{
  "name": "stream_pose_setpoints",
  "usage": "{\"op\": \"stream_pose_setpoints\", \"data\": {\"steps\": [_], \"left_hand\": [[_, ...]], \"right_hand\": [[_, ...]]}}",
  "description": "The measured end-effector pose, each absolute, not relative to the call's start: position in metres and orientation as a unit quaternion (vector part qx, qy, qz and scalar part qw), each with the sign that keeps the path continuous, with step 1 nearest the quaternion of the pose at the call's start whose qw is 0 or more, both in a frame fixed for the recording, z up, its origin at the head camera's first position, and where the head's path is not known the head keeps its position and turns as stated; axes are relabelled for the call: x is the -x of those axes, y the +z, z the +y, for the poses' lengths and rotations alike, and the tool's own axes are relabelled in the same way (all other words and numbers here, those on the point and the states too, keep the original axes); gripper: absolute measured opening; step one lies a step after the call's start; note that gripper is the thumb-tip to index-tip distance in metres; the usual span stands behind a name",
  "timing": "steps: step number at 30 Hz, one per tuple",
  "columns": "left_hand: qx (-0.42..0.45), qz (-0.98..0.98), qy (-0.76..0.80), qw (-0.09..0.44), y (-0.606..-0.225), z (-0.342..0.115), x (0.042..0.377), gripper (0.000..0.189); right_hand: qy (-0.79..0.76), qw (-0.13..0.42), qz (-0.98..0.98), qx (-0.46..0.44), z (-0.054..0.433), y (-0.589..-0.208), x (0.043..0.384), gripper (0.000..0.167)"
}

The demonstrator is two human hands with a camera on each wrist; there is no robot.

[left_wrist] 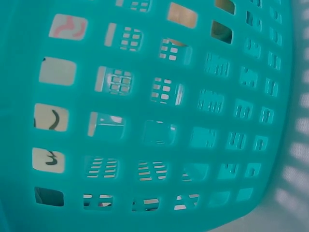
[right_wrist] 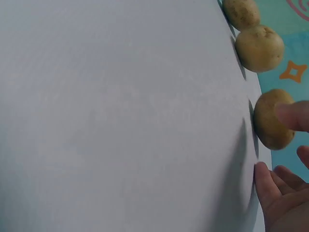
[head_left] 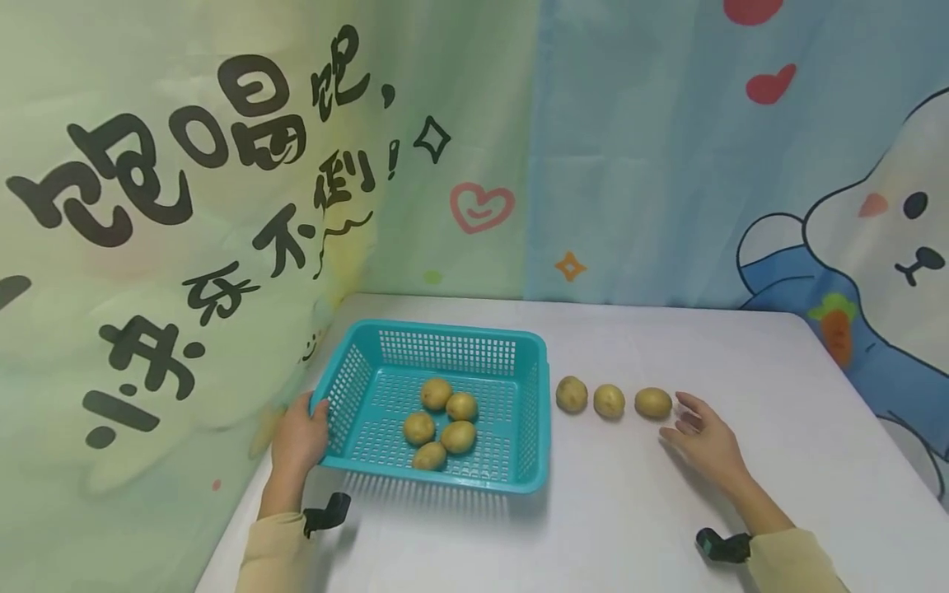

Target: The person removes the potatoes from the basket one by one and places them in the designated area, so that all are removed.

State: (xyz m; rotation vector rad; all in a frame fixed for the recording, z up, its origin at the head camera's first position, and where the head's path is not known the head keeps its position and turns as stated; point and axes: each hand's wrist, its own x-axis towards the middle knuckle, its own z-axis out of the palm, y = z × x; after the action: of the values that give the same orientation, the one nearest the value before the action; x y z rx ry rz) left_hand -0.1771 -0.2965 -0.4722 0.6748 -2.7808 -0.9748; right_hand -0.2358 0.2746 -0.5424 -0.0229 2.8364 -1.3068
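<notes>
A smooth, matte white table with rounded far corners (head_left: 615, 502) spreads across the lower half of the head view, its far edge crossing mid-frame. Left of the frame's centre sits a rectangular turquoise plastic basket with perforated walls (head_left: 525, 412), its lattice-patterned shadow falling on the white surface below. Right of centre, three roundish yellow-brown potatoes (head_left: 609, 401) lie in a row, apart from one another, the leftmost near the basket's right wall.
</notes>
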Motion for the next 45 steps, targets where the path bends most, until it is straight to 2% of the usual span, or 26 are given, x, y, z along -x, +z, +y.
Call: {"op": "stream_pose_setpoints", "data": {"steps": [6,11,18,21,27,34,45], "left_hand": [[-0.23,-0.916,-0.326,0.051,-0.474,-0.297,0.174,0.048],[-0.22,-0.918,-0.325,0.055,-0.473,-0.297,0.175,0.048],[-0.224,-0.921,-0.314,0.06,-0.469,-0.296,0.178,0.047],[-0.225,-0.92,-0.315,0.062,-0.468,-0.294,0.177,0.046],[-0.225,-0.919,-0.318,0.067,-0.467,-0.294,0.175,0.045],[-0.225,-0.919,-0.316,0.066,-0.467,-0.295,0.175,0.045],[-0.225,-0.918,-0.32,0.065,-0.472,-0.296,0.178,0.045]], "right_hand": [[-0.405,0.003,0.914,0.017,0.286,-0.531,0.231,0.071],[-0.399,-0.035,0.916,-0.001,0.285,-0.513,0.226,0.059],[-0.435,-0.097,0.895,0.03,0.24,-0.47,0.222,0.044],[-0.483,-0.099,0.868,0.064,0.212,-0.452,0.223,0.039],[-0.604,-0.042,0.787,0.117,0.159,-0.426,0.239,0.037],[-0.654,0.03,0.746,0.122,0.084,-0.403,0.259,0.035],[-0.662,0.195,0.712,0.126,0.0,-0.42,0.286,0.042]]}}
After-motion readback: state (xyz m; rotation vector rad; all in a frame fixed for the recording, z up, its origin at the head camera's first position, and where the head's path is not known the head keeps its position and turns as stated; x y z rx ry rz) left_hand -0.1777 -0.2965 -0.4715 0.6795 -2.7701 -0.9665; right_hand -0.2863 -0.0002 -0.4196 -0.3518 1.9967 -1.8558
